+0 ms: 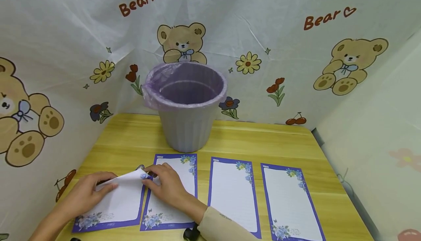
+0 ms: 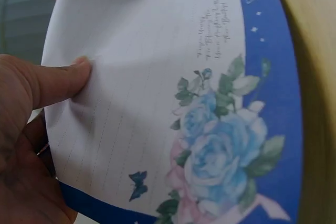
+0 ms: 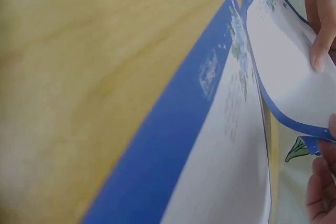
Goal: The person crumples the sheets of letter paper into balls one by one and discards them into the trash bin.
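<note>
A sheet of stationery paper (image 1: 121, 201) with a blue-purple border and printed blue flowers lies at the far left of the row, its upper part lifted and bent. My left hand (image 1: 86, 194) pinches its upper left side, thumb (image 2: 65, 80) on the lined face and the other fingers behind. At the upper right corner, my right hand (image 1: 169, 185) pinches the same sheet between thumb and fingertips. The right forearm crosses a second sheet (image 1: 174, 215), hiding part of it. Behind the lifted edge, the sheet's top is hidden in the head view.
Two more matching sheets, a third (image 1: 231, 193) and a fourth (image 1: 289, 201), lie to the right on the wooden table (image 1: 263, 138). Behind them stands a grey bin (image 1: 187, 131) with a purple liner (image 1: 152, 96). A bear-print cloth (image 1: 246, 22) hangs at the back and sides.
</note>
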Demonstrator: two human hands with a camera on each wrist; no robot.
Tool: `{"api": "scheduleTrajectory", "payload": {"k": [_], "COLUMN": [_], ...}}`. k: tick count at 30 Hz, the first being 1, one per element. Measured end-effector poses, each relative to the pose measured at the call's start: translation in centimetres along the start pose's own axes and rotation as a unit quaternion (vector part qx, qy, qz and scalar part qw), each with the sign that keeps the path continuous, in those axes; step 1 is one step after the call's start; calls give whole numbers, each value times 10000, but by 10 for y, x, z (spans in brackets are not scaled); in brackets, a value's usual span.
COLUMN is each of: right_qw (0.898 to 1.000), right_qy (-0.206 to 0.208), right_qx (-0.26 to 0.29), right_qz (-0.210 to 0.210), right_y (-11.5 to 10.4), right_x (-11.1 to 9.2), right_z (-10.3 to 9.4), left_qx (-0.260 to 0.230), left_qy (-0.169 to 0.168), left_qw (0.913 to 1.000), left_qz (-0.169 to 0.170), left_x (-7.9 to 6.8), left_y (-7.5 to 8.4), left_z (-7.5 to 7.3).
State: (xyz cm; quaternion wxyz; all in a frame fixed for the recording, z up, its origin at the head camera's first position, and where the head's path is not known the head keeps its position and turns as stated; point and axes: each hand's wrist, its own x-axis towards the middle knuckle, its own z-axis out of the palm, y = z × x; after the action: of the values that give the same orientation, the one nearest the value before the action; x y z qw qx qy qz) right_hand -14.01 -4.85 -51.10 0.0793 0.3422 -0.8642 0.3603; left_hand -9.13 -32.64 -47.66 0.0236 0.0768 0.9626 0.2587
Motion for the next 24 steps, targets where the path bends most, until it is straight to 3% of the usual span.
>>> {"api": "scheduleTrajectory", "payload": {"k": [5, 11, 16, 19, 24], "right_qw": [9978, 9958, 9906, 9854, 9732], "right_qy": [367, 237, 692, 991, 1260], "right_qx": [267, 668, 815, 1051, 1834], "right_qz": [-490, -574, -849, -896, -585], "right_y": [5, 15, 21, 21, 23], "right_x": [-5, -15, -20, -21, -24], "right_z": [-9, -29, -38, -43, -54], "left_qx": [-281, -838, -727, -807, -1320], "left_qy": [107, 136, 330, 460, 720], "left_qw": [9995, 9951, 9955, 9944, 9876], "left_qz": [133, 502, 515, 508, 449], "left_x": [0, 1, 4, 5, 7], "left_y": [11, 30, 44, 52, 69], "left_z": [2, 11, 15, 16, 17]}}
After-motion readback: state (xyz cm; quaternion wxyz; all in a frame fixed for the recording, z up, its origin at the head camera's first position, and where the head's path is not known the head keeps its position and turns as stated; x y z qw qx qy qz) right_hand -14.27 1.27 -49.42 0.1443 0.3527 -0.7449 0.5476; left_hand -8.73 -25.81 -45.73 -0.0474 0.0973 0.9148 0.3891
